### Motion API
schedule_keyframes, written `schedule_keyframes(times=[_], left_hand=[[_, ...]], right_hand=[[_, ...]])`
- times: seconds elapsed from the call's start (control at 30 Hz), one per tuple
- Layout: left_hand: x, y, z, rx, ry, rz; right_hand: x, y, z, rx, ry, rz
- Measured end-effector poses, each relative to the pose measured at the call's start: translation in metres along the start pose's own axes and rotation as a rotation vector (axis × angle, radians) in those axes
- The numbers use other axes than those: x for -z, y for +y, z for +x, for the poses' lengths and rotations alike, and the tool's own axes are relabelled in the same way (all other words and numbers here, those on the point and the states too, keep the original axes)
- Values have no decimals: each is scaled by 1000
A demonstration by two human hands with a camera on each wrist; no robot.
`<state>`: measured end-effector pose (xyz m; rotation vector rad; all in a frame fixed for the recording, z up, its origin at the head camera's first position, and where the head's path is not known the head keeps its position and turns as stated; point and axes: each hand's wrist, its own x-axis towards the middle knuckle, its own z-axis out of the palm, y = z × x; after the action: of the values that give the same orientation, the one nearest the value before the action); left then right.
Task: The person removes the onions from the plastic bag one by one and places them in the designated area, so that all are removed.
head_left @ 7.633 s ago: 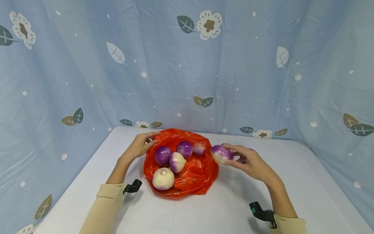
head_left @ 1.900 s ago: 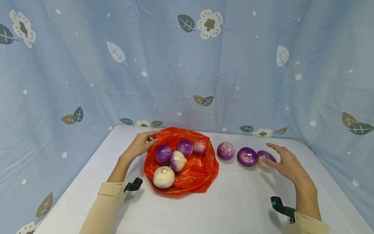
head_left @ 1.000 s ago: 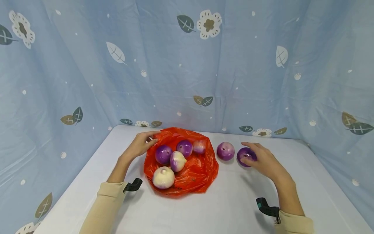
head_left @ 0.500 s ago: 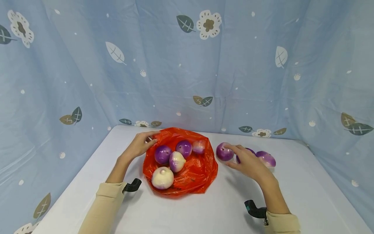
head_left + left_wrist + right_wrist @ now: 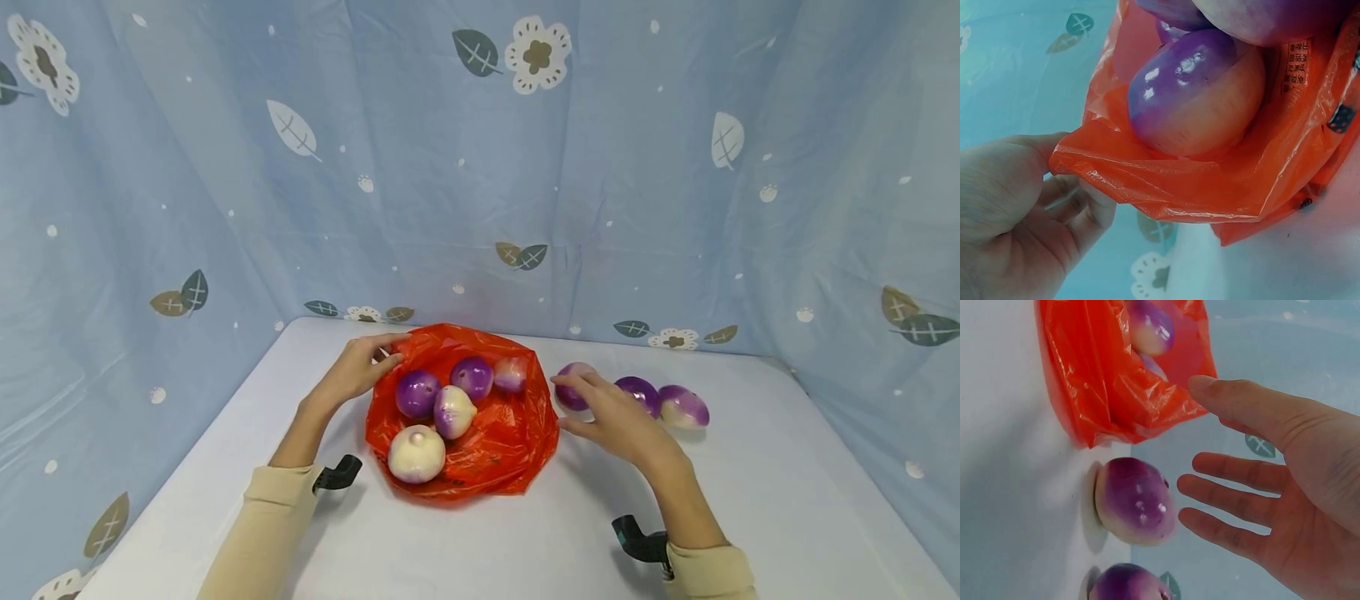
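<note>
A red plastic bag is sitting open toward the back of the tabletop, its mouth gaping around five onions. A whitish onion is resting nearest the camera, a purple-and-white onion is lying at the middle, two dark purple onions are gleaming behind, and a pale onion is showing partly veiled by red film. Thumb and fingers of the left hand are pinching the bag's rim. The right hand is hovering by the opposite edge, fingers spread and grasping nothing; whether its thumb is touching the plastic, one cannot tell. Just beside the bag, a loose purple onion is standing partly hidden by that hand, which is also blocking part of a dark onion next in the row. A two-tone onion is lying at the far end, in full view. Beige sleeves are covering the forearms, and black wrist mounts are jutting inward. Behind, a blue curtain printed with leaves and flowers is enclosing the scene.
</note>
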<state>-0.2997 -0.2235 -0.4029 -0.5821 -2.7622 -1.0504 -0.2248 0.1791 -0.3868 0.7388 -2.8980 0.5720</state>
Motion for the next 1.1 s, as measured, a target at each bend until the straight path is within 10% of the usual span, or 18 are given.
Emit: schedule_keyframes(times=[1.1], left_hand=[[1,-1,0,-13,-2,-15]], right_hand=[[-27,-65,42,58,-118,92]])
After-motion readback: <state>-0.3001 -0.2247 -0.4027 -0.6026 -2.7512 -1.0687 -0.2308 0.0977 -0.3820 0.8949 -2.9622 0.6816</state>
